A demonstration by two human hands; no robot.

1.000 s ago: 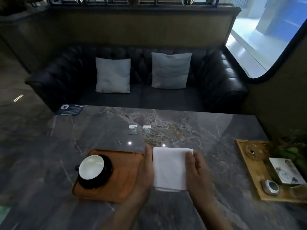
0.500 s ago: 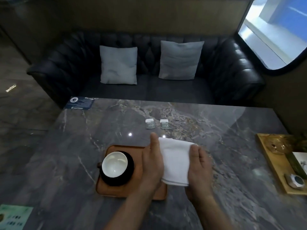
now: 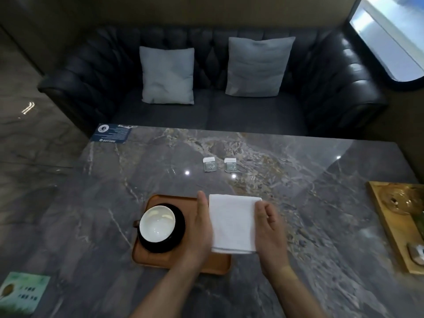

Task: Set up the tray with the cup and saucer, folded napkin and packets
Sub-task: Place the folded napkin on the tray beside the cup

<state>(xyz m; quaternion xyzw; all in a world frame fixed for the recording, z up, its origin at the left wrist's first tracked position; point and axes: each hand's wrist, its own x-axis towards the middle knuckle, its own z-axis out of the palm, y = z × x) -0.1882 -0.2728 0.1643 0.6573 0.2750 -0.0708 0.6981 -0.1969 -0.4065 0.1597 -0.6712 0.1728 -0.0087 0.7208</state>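
Grey veined marble tabletop (image 3: 298, 203): polished, glossy, lamp glints reflected. Rounded orange-brown wooden tray (image 3: 160, 262): matt. White folded cloth napkin (image 3: 232, 223): soft, textured. White glazed ceramic cup (image 3: 157, 223): glossy. Black tufted leather sofa (image 3: 332, 83): sheen noted.

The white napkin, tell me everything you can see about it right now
The napkin is a white cloth, looking like soft terry, folded into a neat upright rectangle with layered edges showing along its near side. It sits at the right end of the brown tray, overhanging the edge. The left hand lies along its left side and the right hand holds its right side.
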